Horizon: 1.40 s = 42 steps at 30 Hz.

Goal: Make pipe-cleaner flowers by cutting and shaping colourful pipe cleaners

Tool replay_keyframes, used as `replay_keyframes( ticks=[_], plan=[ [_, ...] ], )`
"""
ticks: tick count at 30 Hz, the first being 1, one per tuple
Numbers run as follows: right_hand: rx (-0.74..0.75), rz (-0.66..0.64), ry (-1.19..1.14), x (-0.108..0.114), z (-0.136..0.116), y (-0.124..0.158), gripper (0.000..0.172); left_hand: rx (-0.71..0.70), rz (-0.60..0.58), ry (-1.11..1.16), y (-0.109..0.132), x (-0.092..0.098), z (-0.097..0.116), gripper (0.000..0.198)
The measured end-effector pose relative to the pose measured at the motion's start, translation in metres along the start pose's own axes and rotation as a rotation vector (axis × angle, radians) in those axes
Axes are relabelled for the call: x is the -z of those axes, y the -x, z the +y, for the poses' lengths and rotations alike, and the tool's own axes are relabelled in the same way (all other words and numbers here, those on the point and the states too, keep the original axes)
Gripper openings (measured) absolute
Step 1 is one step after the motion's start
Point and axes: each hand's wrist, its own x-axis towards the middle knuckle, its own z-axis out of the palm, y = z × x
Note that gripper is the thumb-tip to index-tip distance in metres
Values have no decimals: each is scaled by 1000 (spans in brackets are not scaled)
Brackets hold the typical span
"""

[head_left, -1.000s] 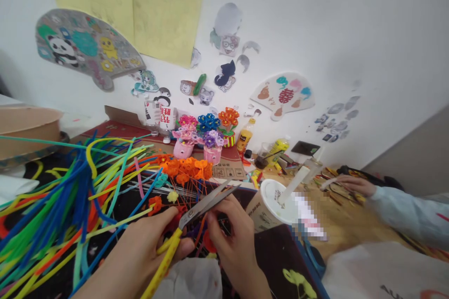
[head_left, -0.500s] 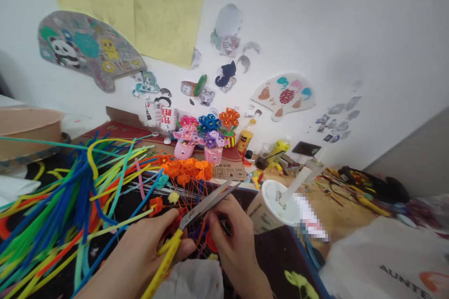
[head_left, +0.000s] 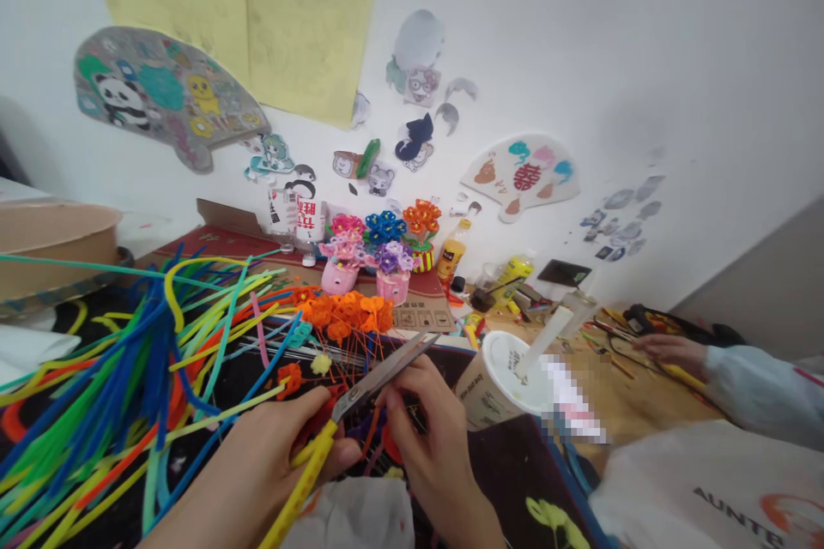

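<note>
Left hand: my left hand (head_left: 257,455) is closed around the handle of the yellow-handled steel scissors (head_left: 386,373). The blades run up and to the right from my fist, across the tips of my other hand.

Right hand: my right hand (head_left: 428,437) pinches the thin wire stems (head_left: 368,439) between thumb and fingertips, right under the blades. My fingers hide part of what the stems belong to; a bit of purple and red shows between my two hands.

Blades: nearly together, with only a sliver of gap at the tips, and touching or just beside the stems. I cannot tell which.

Change in my grip: almost none. Over the last second both hands kept their hold and the blades kept the same narrow gap, so I judge the snip is held at the stems and not yet closed through.

Change beside me: a co-worker's hand in a pale blue sleeve (head_left: 669,352) is back on the wooden table, well to the right of my right hand. Half a second ago it was out of sight.

Beyond my fingertips: a bunch of orange pipe-cleaner flowers (head_left: 344,313).

Right of my grip: a lidded paper cup with a straw (head_left: 499,377), near my right knuckles.

Left of my grip: a loose heap of coloured pipe cleaners (head_left: 116,369).
</note>
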Motion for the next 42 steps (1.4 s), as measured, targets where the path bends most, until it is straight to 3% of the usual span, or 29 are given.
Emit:
replay_keyframes(
  ticks=[6,13,19,23,27,34,42],
  plan=[
    [12,-43,6,2,1,-4,22,-43,4,-119,-5,7,1,33],
    [11,-51,13,0,5,-3,21,4,-81,49,-5,9,2,38],
    [-81,30,-23,-3,14,-4,14,-54,93,154,-4,15,14,31],
    [-207,140,-119,-8,15,-9,10,-71,150,240,-9,12,28,32],
    [-236,208,-162,-17,12,-17,9,-76,182,293,-18,3,35,31],
    [-280,304,-190,-28,8,-19,13,-114,211,437,-30,-9,22,25],
    [-412,305,-369,-29,5,-12,16,-117,162,473,-29,-12,11,18]
  ],
)
